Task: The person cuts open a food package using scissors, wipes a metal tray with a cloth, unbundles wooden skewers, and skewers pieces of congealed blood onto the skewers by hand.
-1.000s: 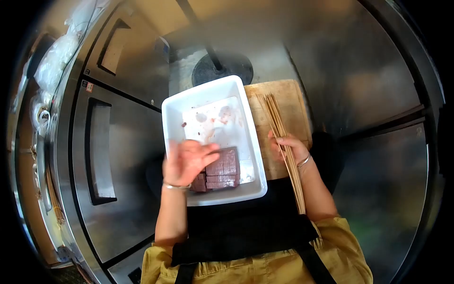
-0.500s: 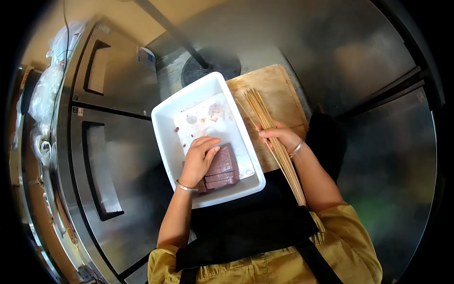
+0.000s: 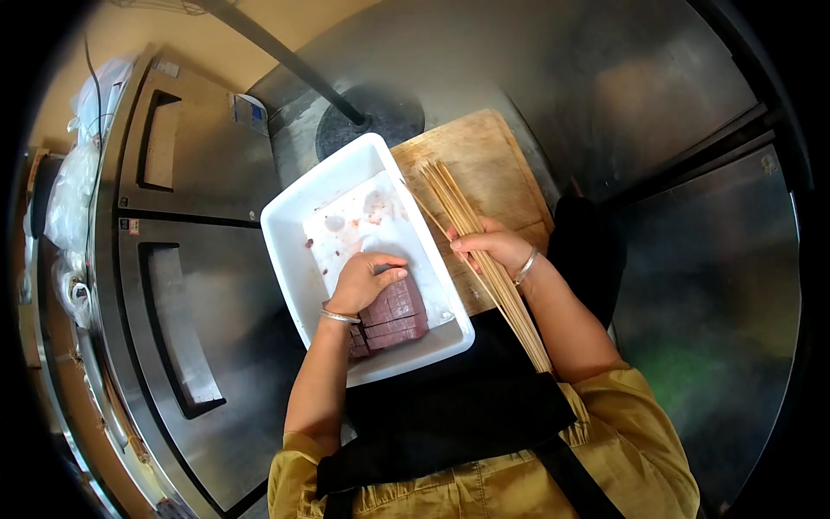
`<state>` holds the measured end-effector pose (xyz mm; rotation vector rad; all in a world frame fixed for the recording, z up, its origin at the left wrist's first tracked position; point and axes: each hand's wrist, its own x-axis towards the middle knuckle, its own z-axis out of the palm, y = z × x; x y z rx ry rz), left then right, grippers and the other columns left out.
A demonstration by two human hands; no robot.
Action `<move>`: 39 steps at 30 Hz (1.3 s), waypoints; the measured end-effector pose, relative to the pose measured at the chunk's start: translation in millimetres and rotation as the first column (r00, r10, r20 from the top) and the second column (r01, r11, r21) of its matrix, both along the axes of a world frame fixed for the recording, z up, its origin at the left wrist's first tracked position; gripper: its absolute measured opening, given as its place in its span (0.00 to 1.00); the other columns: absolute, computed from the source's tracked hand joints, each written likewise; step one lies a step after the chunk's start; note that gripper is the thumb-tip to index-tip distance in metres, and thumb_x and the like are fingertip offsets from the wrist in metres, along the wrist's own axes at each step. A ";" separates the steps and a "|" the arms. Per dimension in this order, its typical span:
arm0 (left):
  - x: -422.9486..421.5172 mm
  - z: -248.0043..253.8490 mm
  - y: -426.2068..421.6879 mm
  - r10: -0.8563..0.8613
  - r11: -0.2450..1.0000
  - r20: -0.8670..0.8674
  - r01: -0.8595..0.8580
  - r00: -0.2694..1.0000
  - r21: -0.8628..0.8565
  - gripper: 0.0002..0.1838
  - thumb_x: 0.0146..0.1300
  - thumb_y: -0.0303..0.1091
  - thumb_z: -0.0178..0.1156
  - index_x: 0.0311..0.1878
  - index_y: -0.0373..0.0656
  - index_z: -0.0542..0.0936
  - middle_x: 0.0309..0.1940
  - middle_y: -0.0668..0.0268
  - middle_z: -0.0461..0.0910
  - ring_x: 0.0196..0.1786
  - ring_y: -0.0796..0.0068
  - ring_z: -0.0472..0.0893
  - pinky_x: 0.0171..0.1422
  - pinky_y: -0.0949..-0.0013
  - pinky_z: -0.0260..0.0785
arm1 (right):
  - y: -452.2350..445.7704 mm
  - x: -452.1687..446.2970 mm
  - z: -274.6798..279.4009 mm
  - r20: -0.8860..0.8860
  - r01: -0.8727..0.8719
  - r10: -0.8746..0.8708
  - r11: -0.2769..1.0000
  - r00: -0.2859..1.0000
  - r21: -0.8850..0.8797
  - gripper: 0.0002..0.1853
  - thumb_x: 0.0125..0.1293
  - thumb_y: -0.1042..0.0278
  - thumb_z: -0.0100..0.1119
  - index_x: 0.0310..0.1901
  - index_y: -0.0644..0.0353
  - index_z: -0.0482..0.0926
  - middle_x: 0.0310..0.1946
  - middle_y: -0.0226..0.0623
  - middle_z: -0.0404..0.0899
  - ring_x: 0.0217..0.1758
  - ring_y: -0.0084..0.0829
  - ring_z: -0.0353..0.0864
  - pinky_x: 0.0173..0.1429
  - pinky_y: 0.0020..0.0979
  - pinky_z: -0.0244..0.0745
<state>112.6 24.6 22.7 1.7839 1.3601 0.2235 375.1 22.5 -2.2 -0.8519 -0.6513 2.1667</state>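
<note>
A dark reddish-brown block, apparently blood curd (image 3: 396,310), lies cut into pieces in the near part of a white plastic tub (image 3: 278,227). My left hand (image 3: 367,281) reaches into the tub over the curd. Its fingers are curled at the block's far edge, the thumb close to the forefinger; the fingertips are partly hidden. My right hand (image 3: 497,246) is closed round a thick bundle of bamboo skewers (image 3: 458,203), just right of the tub. One skewer stands slightly apart on the bundle's left side, by the thumb and fingers.
Under and beside the tub's right side lies a wooden board (image 3: 497,147). A round dark base with a pole (image 3: 346,121) stands behind the tub. Steel cabinets with recessed handles (image 3: 233,285) rise on the left, and more steel doors (image 3: 709,285) on the right.
The view has shifted a little. My left hand has moved slightly forward and right over the curd, its fingers still curled. My right hand keeps its hold on the skewers.
</note>
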 end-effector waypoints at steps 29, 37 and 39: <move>-3.1 19.0 -7.3 -0.089 0.995 0.144 0.096 0.986 -0.040 0.10 0.57 0.27 0.62 0.43 0.42 0.81 0.42 0.62 0.81 0.46 0.68 0.77 0.56 0.70 0.67 | -3.5 -0.9 10.7 0.047 -0.006 0.006 1.000 0.999 0.010 0.14 0.54 0.71 0.64 0.40 0.61 0.70 0.21 0.31 0.74 0.17 0.19 0.70 0.22 0.19 0.65; -12.5 56.7 -57.0 0.000 0.925 -0.052 0.020 0.999 0.378 0.06 0.48 0.25 0.67 0.31 0.42 0.81 0.36 0.64 0.80 0.41 0.62 0.77 0.47 0.64 0.69 | -0.9 2.6 9.5 0.046 0.007 -0.007 1.000 0.999 0.009 0.14 0.55 0.72 0.64 0.42 0.62 0.71 0.23 0.30 0.74 0.19 0.18 0.70 0.24 0.19 0.66; -10.7 54.6 -74.2 -0.087 0.897 -0.083 0.114 0.993 0.427 0.08 0.45 0.27 0.68 0.31 0.43 0.81 0.34 0.66 0.79 0.40 0.63 0.76 0.46 0.65 0.69 | -0.4 0.9 8.5 0.049 0.004 -0.004 1.000 0.999 0.000 0.15 0.55 0.73 0.63 0.42 0.63 0.71 0.23 0.31 0.74 0.19 0.18 0.70 0.24 0.18 0.66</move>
